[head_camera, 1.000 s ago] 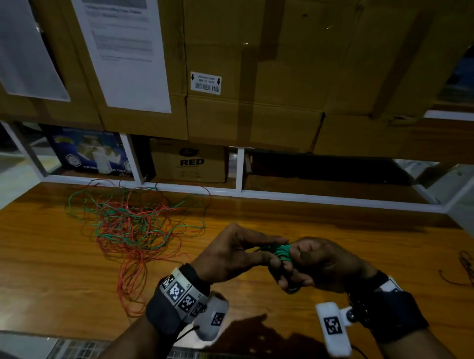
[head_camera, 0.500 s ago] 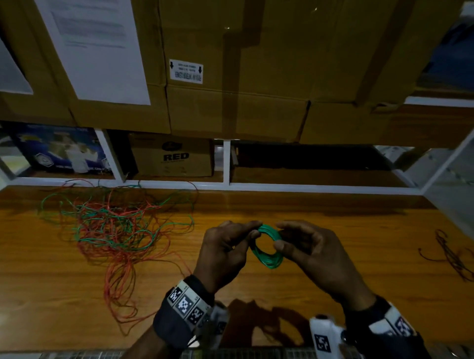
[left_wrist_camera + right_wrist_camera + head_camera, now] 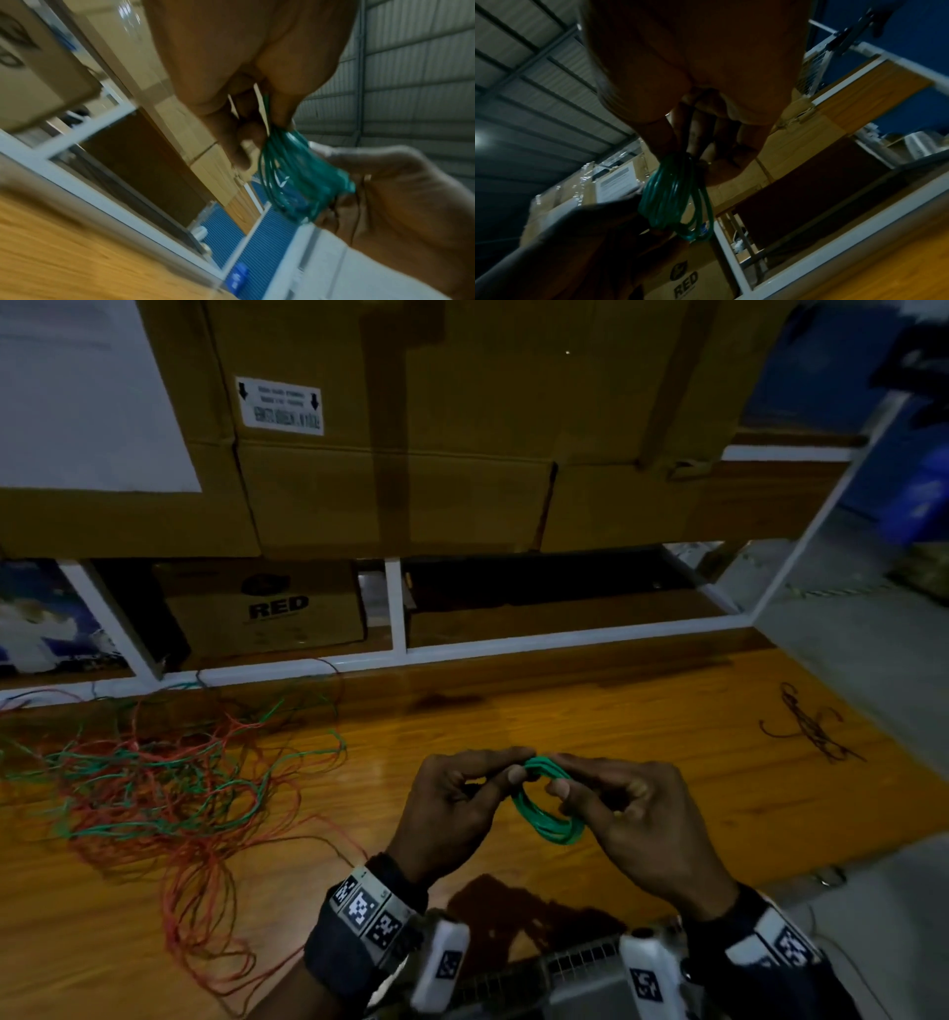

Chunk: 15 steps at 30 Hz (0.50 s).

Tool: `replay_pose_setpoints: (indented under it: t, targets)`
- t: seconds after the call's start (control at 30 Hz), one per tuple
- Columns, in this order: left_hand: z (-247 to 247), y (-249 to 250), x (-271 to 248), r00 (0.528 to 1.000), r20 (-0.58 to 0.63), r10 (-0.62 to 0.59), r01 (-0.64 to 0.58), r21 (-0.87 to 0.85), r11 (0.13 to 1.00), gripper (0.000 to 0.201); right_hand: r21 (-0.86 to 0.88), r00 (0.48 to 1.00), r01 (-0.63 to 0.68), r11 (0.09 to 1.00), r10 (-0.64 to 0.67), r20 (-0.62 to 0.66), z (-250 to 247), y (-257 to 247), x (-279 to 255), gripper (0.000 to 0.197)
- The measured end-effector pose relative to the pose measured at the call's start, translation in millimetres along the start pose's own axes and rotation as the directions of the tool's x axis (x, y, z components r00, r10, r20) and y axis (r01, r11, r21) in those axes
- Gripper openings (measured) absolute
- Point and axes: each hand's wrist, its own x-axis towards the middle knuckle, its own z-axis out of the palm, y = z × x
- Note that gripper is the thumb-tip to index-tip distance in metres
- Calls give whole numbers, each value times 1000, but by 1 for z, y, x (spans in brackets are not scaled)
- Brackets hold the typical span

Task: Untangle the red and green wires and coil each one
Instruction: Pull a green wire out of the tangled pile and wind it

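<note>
A small green wire coil hangs in the air above the wooden table, held between both hands. My left hand pinches its upper left part with thumb and fingers; my right hand pinches its right side. The left wrist view shows the green coil as several loops between the fingertips, and the right wrist view shows the same coil hanging below my fingers. A tangle of red and green wires lies spread on the table at the left, apart from both hands.
The wooden table ends at a white shelf frame at the back. Cardboard boxes fill the shelves, one marked RED. A small dark wire scrap lies at the table's right. A metal grille runs along the near edge.
The bunched green wire has been spread into a visible ring between my hands, which moved slightly apart. The view has shifted right, so the tangle sits further left.
</note>
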Motion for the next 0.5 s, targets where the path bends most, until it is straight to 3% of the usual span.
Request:
replay_pose_setpoints:
  t: [0.13,0.27,0.4,0.5]
  targets:
    - [3,8,8,969,238,-66,97,-121,988,28,-63,997,-62,996,59,-48,-19,4,-8,27]
    - [13,15,34,905,343,-251,345,-248,905,34,-97,997,-74,993,71,-33,-40,10,-18,26]
    - [52,15,66,878,447,-172,230,-78,970,24,-120,998,-41,992,35,-52,-72,31,-21,27]
    - [97,12,88,809,574,-126,135,27,991,31,-136,998,-36,990,28,-58,-110,58,-17,36]
